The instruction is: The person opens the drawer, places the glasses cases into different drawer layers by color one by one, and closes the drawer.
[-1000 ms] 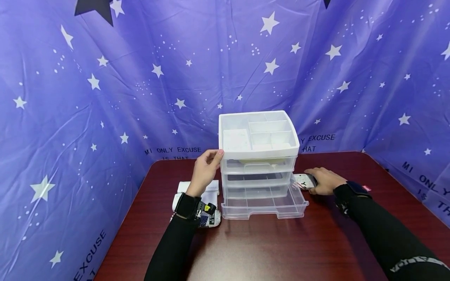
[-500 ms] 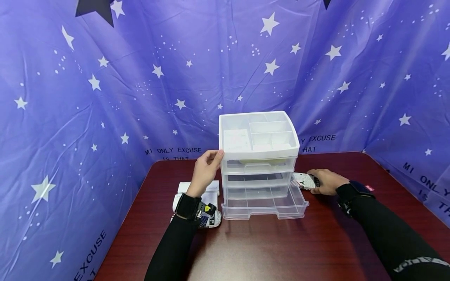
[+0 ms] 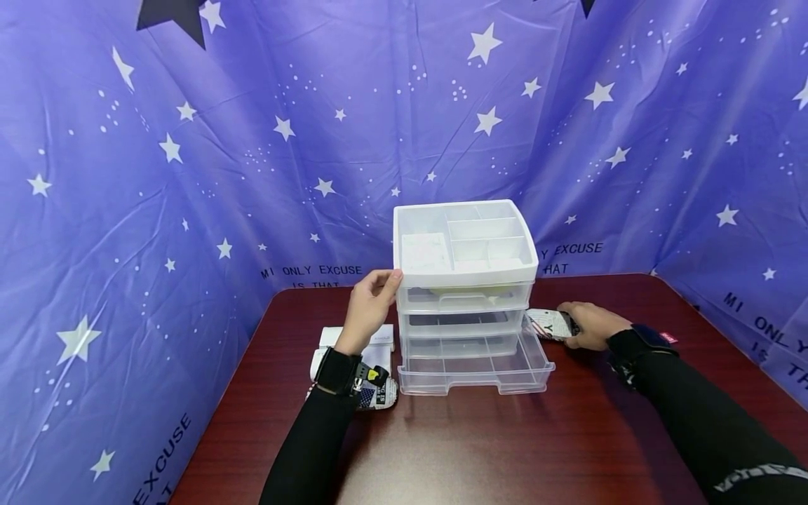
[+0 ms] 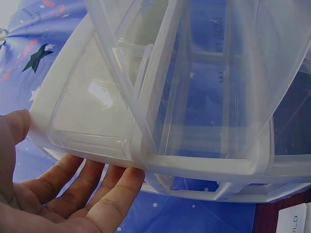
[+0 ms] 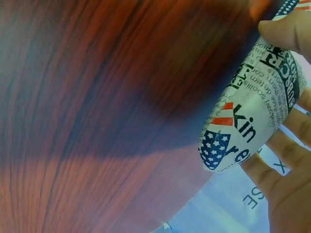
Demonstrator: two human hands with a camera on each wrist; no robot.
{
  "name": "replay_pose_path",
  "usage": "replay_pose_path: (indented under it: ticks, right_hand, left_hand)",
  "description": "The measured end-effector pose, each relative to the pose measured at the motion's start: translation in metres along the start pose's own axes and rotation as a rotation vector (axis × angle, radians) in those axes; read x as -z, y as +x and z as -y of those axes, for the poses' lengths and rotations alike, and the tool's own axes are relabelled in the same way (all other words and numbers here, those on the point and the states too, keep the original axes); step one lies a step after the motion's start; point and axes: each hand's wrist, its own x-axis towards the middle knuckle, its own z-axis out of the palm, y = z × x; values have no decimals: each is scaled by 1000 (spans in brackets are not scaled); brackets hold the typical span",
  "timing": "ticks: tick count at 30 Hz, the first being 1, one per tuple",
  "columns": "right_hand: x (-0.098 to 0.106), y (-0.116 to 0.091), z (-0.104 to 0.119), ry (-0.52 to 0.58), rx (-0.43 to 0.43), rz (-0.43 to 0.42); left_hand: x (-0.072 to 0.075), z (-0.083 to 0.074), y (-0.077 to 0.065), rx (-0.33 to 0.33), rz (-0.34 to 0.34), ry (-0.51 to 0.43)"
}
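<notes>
White-print case [image 3: 548, 325], long axis sideways, tip twd organizer [image 3: 468, 275], R hand [image 3: 592, 326] gripping it, L hand [image 3: 368, 305] clasping organizer

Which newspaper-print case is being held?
The newspaper-print case right of the plastic drawer unit: the right hand grips it. The other case, left of the unit, isn't held.
</notes>
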Motion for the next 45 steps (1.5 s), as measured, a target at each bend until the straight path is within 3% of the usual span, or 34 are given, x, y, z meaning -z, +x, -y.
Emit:
replay_pose_path:
  ticks: [7, 28, 36, 45]
  right_hand:
    - [9, -8, 1, 20, -29, 26]
    - [49, -40, 6, 17, 33, -78]
    - [63, -50, 8, -38, 56, -113]
    - [80, -61, 23, -55, 78, -146]
  left_hand:
    - [-1, 0, 1, -1, 7, -2]
    - [0, 0, 1, -2, 5, 1]
    - [0, 0, 0, -8, 8, 2]
    - [1, 1, 0, -1, 5, 2]
